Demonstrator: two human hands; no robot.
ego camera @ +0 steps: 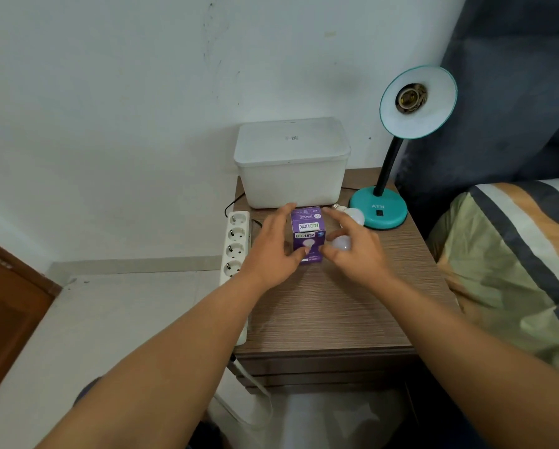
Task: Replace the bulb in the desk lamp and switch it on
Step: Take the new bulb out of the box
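At the left edge of the brown wood-grain bedside table (pixel 330 306), a white multi-socket power strip (pixel 236 247) is lying lengthwise, none of its visible sockets taken. Just right of it, the left hand (pixel 271 251) is closing on the small purple cardboard bulb box (pixel 308 236), fingers spread along its left side and thumb pressing its front lower edge. The box is reading "ECOLINK" twice, upside down on the top flap and upright on the front above a bulb picture; the smaller print is too fine to read. Behind it a white lidded plastic container (pixel 292 163) is sitting against the wall, with a faint mark on the lid I cannot make out.

The right hand (pixel 356 251) is curling loosely around a white round LED bulb (pixel 341 243), forefinger stretched toward the box. Whether this is the new bulb is unclear. A second white bulb (pixel 354 215) is lying beyond it, just beside the lamp base.

Farthest right, the teal gooseneck desk lamp (pixel 401 150) is standing with its socket (pixel 411 97) empty; its base is reading "ATN" above a black switch (pixel 380 213).

Judging by this, the step is freeing the bulb: the left hand should steady the box while the right draws the bulb clear by its dome, avoiding the metal thread.
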